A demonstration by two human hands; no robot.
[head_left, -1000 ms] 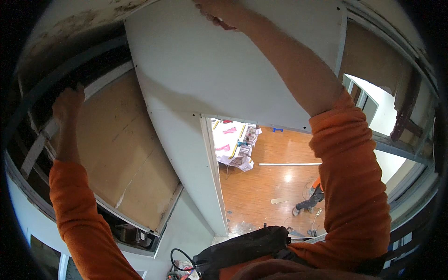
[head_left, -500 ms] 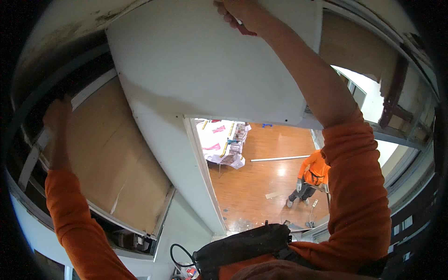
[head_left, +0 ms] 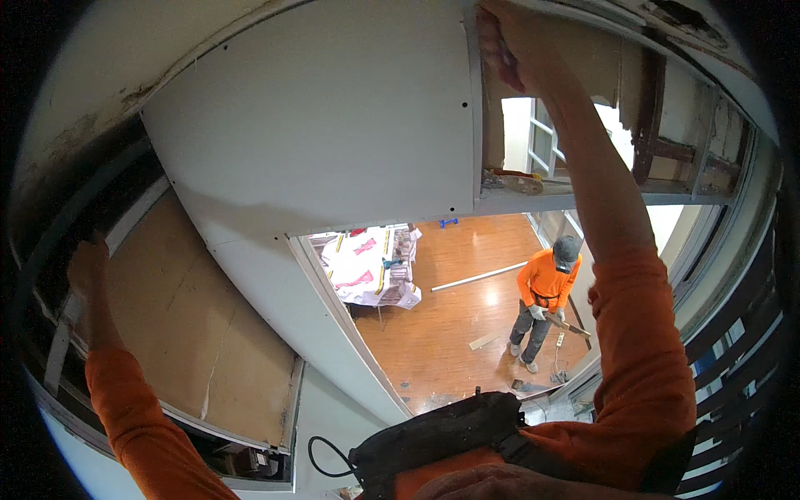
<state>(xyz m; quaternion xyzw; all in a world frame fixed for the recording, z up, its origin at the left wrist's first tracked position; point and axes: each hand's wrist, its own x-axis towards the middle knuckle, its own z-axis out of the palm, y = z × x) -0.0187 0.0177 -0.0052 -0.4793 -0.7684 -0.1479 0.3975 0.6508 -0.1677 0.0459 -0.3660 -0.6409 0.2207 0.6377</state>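
Note:
High up, my right hand (head_left: 512, 46) is closed around a small tool with a red handle (head_left: 511, 79); its working end is hidden by the hand. It is at the right edge of a large white wall panel (head_left: 325, 117) dotted with dark screw heads. Over on the left, my left hand (head_left: 87, 271) grips a pale frame strip (head_left: 137, 218), fingers curled over it. Below that strip is a brown board (head_left: 196, 308) set inside the framework. The dark gap behind the strip hides part of the left fingers.
Through the opening below, a person in orange (head_left: 546, 287) stands on a wooden floor (head_left: 454, 325), holding a board. A covered table (head_left: 367, 267) and a long white strip (head_left: 483, 276) are down there. A black bag (head_left: 437, 437) hangs at my chest. Open framing (head_left: 667, 150) lies right.
My right hand has moved right, from over the white panel to its right edge, still with the red-handled tool. The view has shifted, and more of the person below shows. My left hand keeps its grip.

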